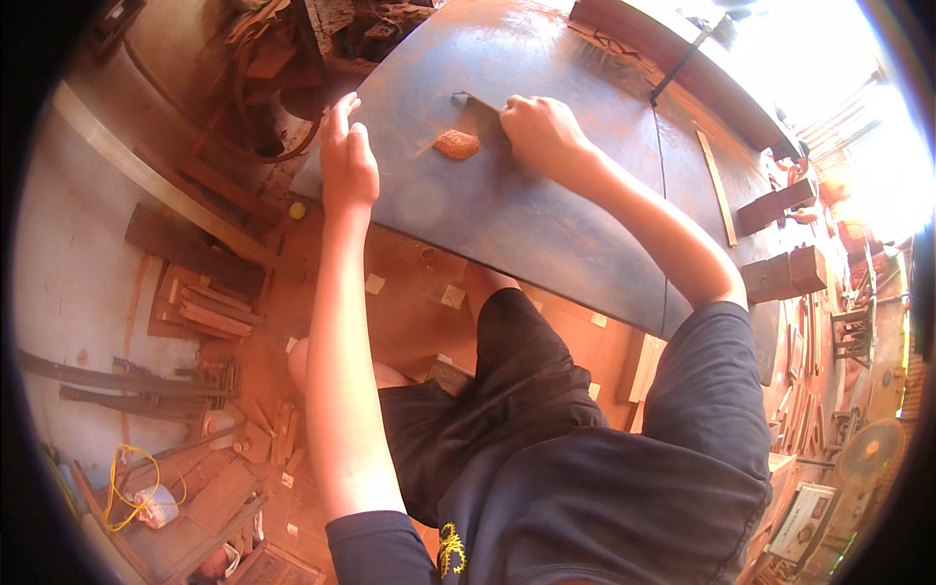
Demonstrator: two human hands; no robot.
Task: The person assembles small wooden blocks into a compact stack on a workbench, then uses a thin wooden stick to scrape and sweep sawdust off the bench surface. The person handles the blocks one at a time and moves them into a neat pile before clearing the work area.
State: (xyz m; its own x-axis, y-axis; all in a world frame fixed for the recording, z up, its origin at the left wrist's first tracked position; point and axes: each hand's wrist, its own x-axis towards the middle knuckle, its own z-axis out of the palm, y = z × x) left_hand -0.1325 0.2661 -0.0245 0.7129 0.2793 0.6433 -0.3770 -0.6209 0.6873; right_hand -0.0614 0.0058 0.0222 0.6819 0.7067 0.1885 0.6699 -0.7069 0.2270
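My right hand (544, 132) is closed over the dark tabletop (429, 200), with its fingers wrapped round a thin, flat, scraper-like tool (478, 100). The tool sticks out to the left of my fist; its exact kind is unclear. Just below and left of it lies a small heap of orange-brown sawdust (456, 145) on the table. My left hand (349, 161) is at the table's left edge, fingers stretched out and nothing in it. Whether it touches the edge I cannot tell.
Two dark wooden blocks (782, 277) jut out at the table's right side, near a thin wooden strip (717, 188). Stacked boards (210, 310) stand by the left wall. A small yellow ball-like thing (297, 211) is near the table's left corner. A fan (871, 453) stands at lower right.
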